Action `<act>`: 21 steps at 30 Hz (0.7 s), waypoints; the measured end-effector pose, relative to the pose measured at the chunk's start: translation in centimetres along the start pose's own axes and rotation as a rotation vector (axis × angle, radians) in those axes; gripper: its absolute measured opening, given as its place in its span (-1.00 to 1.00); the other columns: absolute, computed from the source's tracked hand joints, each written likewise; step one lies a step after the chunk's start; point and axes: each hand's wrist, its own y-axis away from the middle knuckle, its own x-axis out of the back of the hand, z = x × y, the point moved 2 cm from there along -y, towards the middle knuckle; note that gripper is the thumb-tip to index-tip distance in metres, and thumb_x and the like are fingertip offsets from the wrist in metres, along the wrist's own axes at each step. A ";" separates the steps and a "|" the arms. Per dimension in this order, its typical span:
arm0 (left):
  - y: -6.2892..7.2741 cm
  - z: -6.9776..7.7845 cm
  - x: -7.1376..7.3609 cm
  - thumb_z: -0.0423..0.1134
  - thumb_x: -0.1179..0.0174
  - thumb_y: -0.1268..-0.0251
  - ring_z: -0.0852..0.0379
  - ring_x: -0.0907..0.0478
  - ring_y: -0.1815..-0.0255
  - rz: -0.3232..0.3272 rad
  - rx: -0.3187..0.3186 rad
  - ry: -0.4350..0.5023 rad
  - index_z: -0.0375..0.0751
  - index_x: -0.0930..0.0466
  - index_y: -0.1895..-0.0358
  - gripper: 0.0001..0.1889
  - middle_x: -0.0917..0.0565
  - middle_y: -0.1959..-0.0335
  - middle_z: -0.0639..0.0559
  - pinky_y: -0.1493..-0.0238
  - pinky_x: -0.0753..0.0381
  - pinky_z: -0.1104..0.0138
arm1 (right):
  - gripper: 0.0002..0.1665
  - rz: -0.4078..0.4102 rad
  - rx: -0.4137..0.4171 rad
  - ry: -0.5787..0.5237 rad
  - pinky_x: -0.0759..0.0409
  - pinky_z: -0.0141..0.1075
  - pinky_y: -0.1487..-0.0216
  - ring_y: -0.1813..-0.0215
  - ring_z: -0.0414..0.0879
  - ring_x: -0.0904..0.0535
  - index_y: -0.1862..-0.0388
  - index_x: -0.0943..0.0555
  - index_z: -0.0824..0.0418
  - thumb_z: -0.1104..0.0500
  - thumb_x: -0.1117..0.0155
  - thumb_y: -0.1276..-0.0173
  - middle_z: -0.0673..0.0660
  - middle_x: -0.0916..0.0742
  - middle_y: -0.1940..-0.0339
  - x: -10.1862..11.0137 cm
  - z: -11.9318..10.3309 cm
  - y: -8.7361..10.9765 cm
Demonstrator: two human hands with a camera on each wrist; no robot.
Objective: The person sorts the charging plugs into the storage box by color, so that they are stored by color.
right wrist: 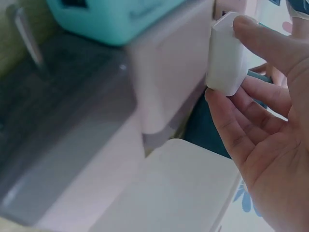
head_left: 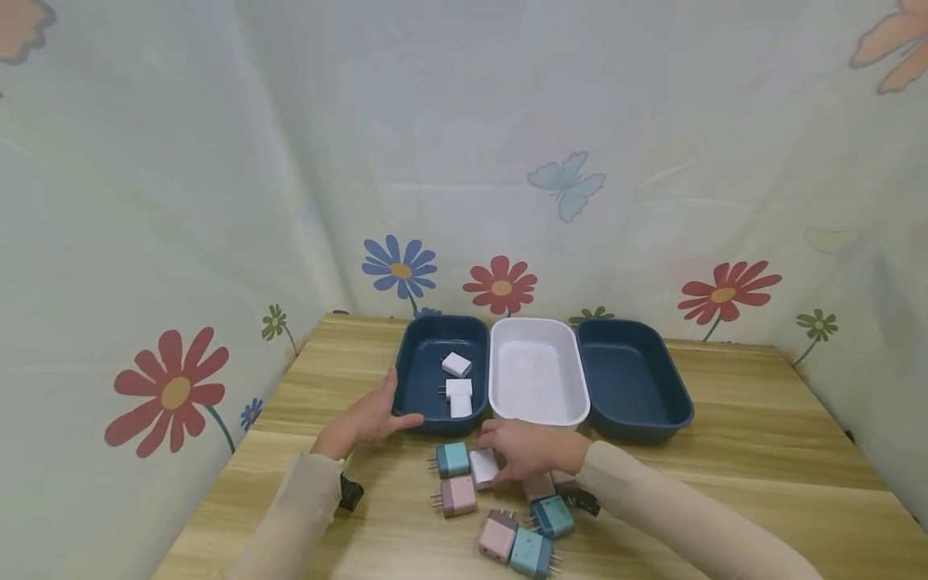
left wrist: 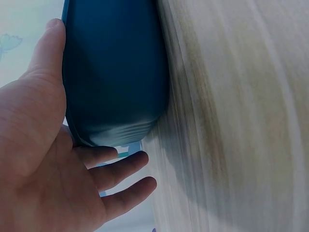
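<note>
My right hand (head_left: 532,448) pinches a white plug charger (head_left: 483,470) between thumb and fingers, in front of the bins. In the right wrist view this white charger (right wrist: 225,60) is held at its ends by the thumb and fingertips. My left hand (head_left: 368,416) rests at the near left corner of the left dark blue bin (head_left: 415,354); in the left wrist view its thumb lies along the rim and the other fingers extend loosely past the wall. Several white chargers (head_left: 457,365) lie inside that bin. Beside my right hand are a teal charger (head_left: 453,459) and a pink charger (head_left: 459,495).
A white bin (head_left: 536,374) stands in the middle, and another dark blue bin (head_left: 631,374) adjoins it on the right. Nearer on the wooden table (head_left: 725,467) lie more pink chargers (head_left: 497,537) and teal chargers (head_left: 532,553), some partly hidden under the right forearm. A flowered curtain (head_left: 464,161) hangs behind.
</note>
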 end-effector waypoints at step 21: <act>0.1 0.7 0.6 0.18 -0.27 -0.13 -0.26 0.06 -0.45 0.024 -0.031 -0.044 -0.52 0.29 -0.44 0.16 0.11 -0.45 -0.43 -0.36 -0.07 -0.02 | -0.41 0.149 0.021 -0.032 -0.49 -0.43 0.04 0.12 -0.17 -0.51 -0.14 -0.55 0.06 -0.08 -0.42 -0.14 -0.06 -0.55 0.08 3.5 -0.7 0.2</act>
